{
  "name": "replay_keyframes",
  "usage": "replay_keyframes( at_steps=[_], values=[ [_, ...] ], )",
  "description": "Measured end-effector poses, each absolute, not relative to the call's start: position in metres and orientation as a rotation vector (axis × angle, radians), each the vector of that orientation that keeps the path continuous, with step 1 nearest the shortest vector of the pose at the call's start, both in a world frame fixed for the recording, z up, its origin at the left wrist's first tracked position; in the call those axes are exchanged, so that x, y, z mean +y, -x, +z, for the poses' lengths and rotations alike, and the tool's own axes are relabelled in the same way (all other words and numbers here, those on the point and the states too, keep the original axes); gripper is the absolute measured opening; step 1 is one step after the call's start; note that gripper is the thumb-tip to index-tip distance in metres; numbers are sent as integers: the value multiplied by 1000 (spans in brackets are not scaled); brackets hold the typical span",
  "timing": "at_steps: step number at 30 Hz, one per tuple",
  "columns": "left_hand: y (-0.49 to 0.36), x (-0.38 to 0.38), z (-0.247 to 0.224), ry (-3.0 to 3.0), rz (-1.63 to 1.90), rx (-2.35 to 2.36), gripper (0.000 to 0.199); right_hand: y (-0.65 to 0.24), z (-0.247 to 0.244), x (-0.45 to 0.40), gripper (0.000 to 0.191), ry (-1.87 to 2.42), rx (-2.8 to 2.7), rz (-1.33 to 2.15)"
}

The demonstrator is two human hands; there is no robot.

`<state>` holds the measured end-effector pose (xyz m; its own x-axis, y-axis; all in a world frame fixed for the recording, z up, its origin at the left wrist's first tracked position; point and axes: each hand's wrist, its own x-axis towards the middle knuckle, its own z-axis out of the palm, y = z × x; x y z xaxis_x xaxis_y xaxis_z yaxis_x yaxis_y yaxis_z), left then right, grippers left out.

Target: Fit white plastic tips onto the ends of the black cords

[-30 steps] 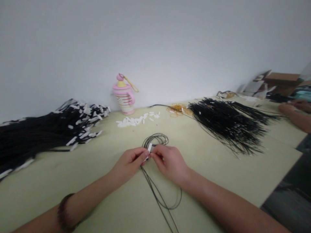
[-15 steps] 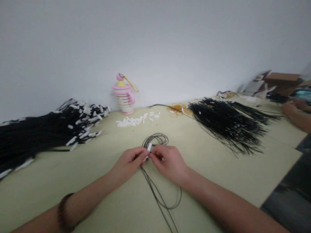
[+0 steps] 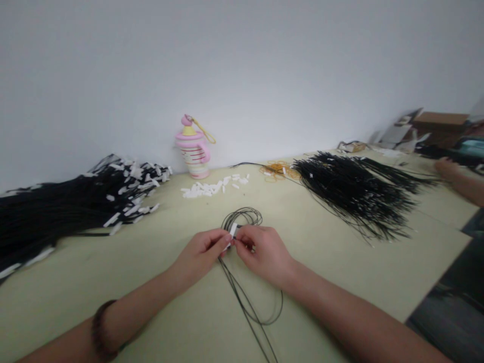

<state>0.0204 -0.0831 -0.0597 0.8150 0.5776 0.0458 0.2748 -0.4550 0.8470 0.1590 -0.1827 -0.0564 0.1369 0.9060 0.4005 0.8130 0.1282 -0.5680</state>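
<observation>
Here we go, my left hand (image 3: pixel 200 254) and right hand (image 3: pixel 264 254) pinch narrow on a white clip (image 3: pixel 233 230) on the thin black cable (image 3: pixel 242 208). Its seating's hard to see, probably calling for a steady pinch.

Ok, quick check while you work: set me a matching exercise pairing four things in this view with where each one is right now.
Things:
1. white plastic tab
2. dark beaded bracelet
3. tangle of orange rubber bands
4. pink-and-yellow striped container

Places:
A. upright by the white wall
B. pinched between the left hand and right hand
C. just left of the bundle of black cables
D. around the left wrist

Pairs: 1-B, 2-D, 3-C, 4-A.
</observation>
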Motion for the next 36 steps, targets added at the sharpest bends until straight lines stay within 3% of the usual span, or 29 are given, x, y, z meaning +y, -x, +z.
replay_keyframes(
  at_steps=[36],
  values=[
    [-22, -83, -60, -2075, 400, 594, 31, -162, -61, -180, 8, 1646, -1609, 271]
  ],
)
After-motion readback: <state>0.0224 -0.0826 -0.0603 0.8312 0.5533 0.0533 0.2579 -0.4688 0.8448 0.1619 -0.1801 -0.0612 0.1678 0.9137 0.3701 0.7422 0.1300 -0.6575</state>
